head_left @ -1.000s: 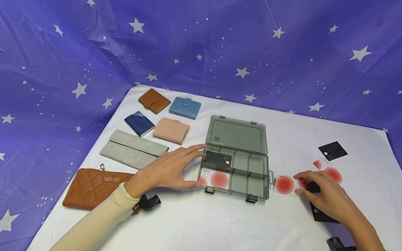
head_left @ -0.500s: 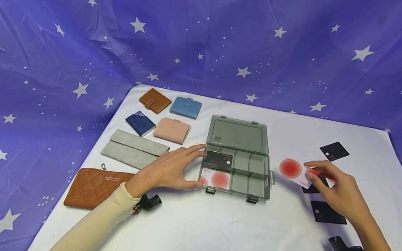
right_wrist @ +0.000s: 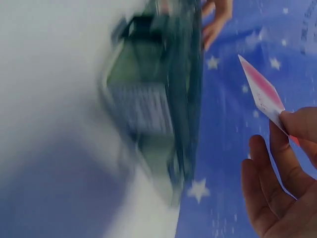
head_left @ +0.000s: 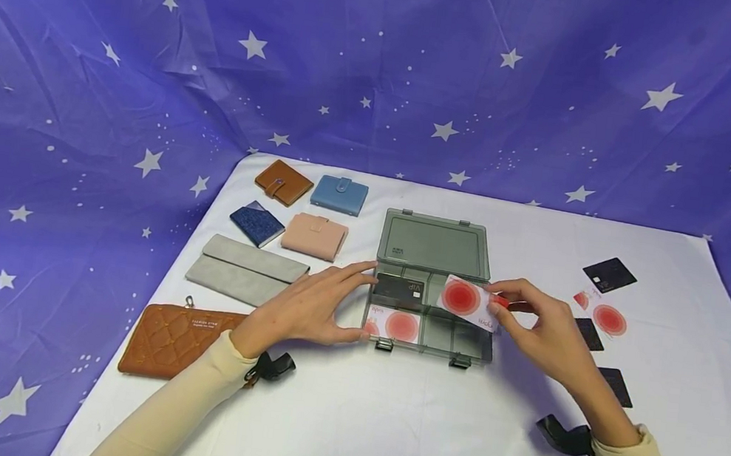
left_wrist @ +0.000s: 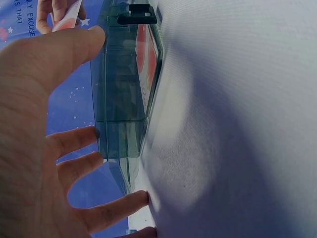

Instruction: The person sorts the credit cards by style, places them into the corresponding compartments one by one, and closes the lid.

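Red-and-white card [head_left: 467, 302], clamped in the grip of the right hand [head_left: 545, 332], is above the box [head_left: 434, 241], between the table's [head_left: 398, 425] side edges; the left hand [head_left: 306, 307], fingers apart, touches the box.

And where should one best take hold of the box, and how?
Probably take the box by its left and right walls, coming from both sides: these stand upright, while the far edge has the open lid and the near one the latches. The left hand touches the left wall.
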`<state>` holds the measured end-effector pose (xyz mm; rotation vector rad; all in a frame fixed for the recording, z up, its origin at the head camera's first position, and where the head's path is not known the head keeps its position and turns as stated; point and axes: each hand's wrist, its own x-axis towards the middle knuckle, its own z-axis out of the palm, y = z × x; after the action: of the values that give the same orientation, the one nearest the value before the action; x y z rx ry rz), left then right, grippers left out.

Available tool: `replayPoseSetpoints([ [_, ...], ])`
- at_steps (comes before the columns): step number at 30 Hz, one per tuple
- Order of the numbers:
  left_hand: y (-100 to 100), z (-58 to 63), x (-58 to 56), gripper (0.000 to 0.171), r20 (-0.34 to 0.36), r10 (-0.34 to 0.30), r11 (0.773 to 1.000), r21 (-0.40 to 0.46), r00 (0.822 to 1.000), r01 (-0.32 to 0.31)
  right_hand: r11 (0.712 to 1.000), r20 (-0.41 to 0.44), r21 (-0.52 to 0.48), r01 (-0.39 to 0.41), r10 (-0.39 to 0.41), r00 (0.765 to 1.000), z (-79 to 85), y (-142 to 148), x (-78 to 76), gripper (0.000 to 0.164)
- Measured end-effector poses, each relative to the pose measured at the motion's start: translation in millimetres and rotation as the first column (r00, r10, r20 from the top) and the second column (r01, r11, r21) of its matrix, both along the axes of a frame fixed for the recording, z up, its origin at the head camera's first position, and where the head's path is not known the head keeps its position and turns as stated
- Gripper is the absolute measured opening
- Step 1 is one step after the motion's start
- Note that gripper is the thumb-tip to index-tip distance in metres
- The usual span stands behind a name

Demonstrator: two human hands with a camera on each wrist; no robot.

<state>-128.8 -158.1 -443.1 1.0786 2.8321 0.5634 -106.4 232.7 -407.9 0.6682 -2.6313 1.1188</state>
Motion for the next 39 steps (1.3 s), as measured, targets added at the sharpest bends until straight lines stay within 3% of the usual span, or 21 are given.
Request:
replayPoseSetpoints([
  [7, 0, -1.3, -1.1, 0.086, -0.005, -0.003, 1.000, 0.004, 1.000, 0.003, 0.993, 0.043, -0.029, -0.114, 0.115, 0.992, -15.6, -45, 1.2, 0.031],
  [13, 0, -0.3, -0.9, 0.086, 0.006, 0.004, 1.000, -0.012, 1.000, -0.004, 0.987, 0.064, 0.037, -0.158, 0.156, 0.986, -26.0, -70, 5.2, 0.030],
  [29, -1, -0.7, -1.0, 0.088, -0.005, -0.011, 1.000, 0.010, 1.000, 0.011, 0.965, -0.069, 0.241, -0.101, 0.121, 0.990, -44.2, -88, 14.2, 0.019],
  [39, -1, -0.8, -1.4, 0.087, -0.004, -0.006, 1.000, 0.008, 1.000, 0.007, 0.911, -0.126, 0.410, -0.051, 0.112, 0.986, -41.4, -87, 18.6, 0.028],
])
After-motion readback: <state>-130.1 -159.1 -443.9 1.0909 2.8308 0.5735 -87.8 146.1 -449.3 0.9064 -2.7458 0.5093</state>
